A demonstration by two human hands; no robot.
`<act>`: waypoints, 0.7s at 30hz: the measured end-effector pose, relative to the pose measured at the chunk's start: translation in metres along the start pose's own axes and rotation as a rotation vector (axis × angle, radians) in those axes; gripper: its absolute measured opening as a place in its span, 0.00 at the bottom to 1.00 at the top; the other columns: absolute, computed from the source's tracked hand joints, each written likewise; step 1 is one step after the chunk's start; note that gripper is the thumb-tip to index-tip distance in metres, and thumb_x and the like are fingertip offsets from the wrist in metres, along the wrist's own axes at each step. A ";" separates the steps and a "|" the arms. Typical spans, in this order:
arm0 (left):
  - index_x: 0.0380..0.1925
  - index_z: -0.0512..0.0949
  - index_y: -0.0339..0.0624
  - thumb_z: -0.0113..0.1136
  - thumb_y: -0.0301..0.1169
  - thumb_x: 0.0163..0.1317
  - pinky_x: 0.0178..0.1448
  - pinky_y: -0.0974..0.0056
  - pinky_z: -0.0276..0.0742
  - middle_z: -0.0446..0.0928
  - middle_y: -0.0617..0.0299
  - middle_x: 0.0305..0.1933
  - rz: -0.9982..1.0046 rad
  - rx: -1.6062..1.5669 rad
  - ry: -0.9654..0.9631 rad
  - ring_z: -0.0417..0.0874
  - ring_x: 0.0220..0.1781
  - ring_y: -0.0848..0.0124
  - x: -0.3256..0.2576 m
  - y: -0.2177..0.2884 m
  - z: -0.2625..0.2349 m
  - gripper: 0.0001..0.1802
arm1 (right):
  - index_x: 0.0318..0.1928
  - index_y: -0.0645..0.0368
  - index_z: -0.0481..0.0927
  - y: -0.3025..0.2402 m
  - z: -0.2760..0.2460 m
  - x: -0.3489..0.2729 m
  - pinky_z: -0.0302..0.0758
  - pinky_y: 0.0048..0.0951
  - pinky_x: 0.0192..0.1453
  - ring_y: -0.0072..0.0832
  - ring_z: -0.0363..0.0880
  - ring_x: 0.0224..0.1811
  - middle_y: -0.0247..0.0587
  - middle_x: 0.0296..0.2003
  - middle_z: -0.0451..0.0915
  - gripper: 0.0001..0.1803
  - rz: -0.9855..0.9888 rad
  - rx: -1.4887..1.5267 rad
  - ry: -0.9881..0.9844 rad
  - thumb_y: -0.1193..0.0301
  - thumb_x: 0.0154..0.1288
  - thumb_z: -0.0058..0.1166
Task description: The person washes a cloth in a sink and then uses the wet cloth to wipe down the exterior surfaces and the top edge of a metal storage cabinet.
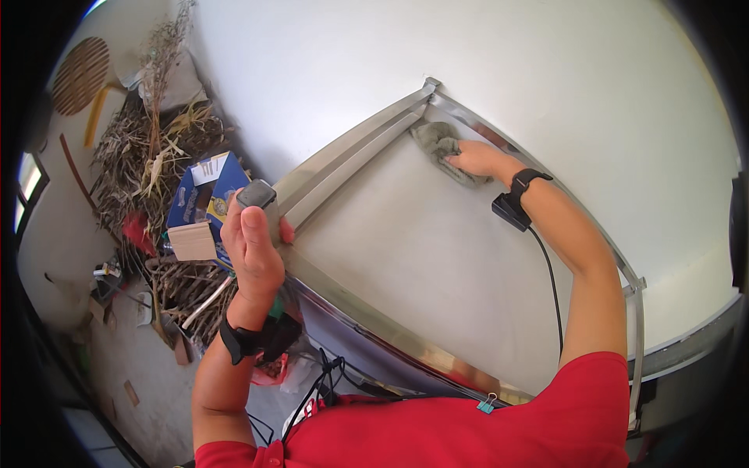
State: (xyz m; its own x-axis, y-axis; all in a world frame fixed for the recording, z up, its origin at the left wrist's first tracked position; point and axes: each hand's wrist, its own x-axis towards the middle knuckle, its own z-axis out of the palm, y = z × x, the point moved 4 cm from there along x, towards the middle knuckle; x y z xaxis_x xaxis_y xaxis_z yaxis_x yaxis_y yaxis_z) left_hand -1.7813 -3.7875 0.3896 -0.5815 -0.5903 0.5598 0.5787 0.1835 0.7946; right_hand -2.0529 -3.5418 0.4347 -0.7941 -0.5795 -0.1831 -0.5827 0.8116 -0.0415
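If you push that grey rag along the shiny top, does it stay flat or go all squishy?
Probably squishy: the grey rag already lies bunched in folds under the right hand, so it looks floppy. It seems light, and likely slides easily, since the metal top looks smooth. It shouldn't roll or break.

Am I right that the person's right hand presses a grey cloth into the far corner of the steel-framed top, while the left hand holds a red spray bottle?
Not quite. The head view shows the left hand gripping a grey handheld object, not a red spray bottle. The rest holds: the right hand presses the grey cloth into the far corner of the steel-framed top.
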 end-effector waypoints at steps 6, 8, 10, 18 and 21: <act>0.28 0.69 0.36 0.38 0.55 0.60 0.22 0.74 0.59 0.64 0.66 0.18 0.023 -0.005 -0.007 0.66 0.17 0.78 0.001 0.003 0.002 0.29 | 0.47 0.63 0.71 -0.021 0.000 0.009 0.65 0.36 0.51 0.44 0.69 0.49 0.54 0.45 0.73 0.28 -0.006 0.105 0.011 0.52 0.55 0.45; 0.28 0.69 0.36 0.38 0.54 0.60 0.21 0.74 0.59 0.65 0.66 0.18 -0.001 -0.027 0.011 0.66 0.17 0.78 0.000 0.003 0.003 0.28 | 0.48 0.64 0.70 -0.027 0.005 0.010 0.64 0.35 0.51 0.44 0.69 0.49 0.54 0.45 0.72 0.29 -0.014 0.108 0.045 0.52 0.55 0.45; 0.28 0.69 0.36 0.38 0.53 0.61 0.21 0.74 0.60 0.65 0.66 0.18 0.008 -0.030 -0.005 0.66 0.17 0.78 0.002 0.004 0.004 0.27 | 0.49 0.65 0.69 -0.034 0.005 0.005 0.64 0.35 0.53 0.44 0.68 0.50 0.56 0.46 0.72 0.31 -0.064 0.129 0.063 0.51 0.54 0.45; 0.27 0.69 0.37 0.39 0.50 0.62 0.20 0.73 0.60 0.64 0.66 0.16 -0.013 -0.064 0.001 0.66 0.16 0.78 0.003 0.002 0.003 0.24 | 0.46 0.68 0.69 -0.094 0.014 -0.031 0.64 0.37 0.53 0.47 0.67 0.49 0.57 0.47 0.69 0.29 -0.254 -0.035 0.100 0.53 0.55 0.44; 0.24 0.67 0.38 0.40 0.49 0.62 0.20 0.73 0.60 0.63 0.66 0.15 -0.003 -0.030 0.001 0.66 0.15 0.77 0.003 0.003 0.001 0.24 | 0.45 0.68 0.69 -0.117 0.020 -0.052 0.65 0.37 0.52 0.48 0.67 0.49 0.56 0.46 0.68 0.28 -0.366 -0.061 0.087 0.54 0.55 0.45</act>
State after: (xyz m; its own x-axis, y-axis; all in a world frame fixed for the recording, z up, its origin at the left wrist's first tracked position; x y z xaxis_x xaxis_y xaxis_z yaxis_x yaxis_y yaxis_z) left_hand -1.7825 -3.7879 0.3942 -0.5830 -0.5917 0.5569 0.5935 0.1580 0.7892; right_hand -1.9406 -3.6052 0.4296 -0.5417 -0.8364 -0.0829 -0.8376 0.5455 -0.0299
